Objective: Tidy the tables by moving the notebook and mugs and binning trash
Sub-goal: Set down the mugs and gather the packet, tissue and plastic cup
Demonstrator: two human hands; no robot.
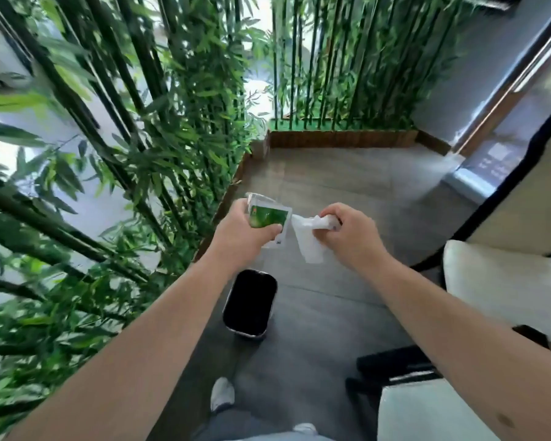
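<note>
Above one black bin (pixel 250 303), left grip (pixel 239 232) holds one green packet (pixel 269 216) (crumpled), right grip (pixel 347 232) one tissue (pixel 309 240).

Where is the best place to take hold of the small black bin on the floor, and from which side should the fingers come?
Take the bin by its top rim, reaching down from above. Its mouth is open and faces up, nothing covers it, and no handle is visible. The long side away from the bamboo looks freest. Both hands are occupied: left hand holds a green packet, right hand a tissue.

place: café or lounge seating area | cues: bamboo planters (pixel 341 138) lining grey tiled floor (pixel 331 192), cushioned chairs (pixel 503 278) standing alongside
</note>
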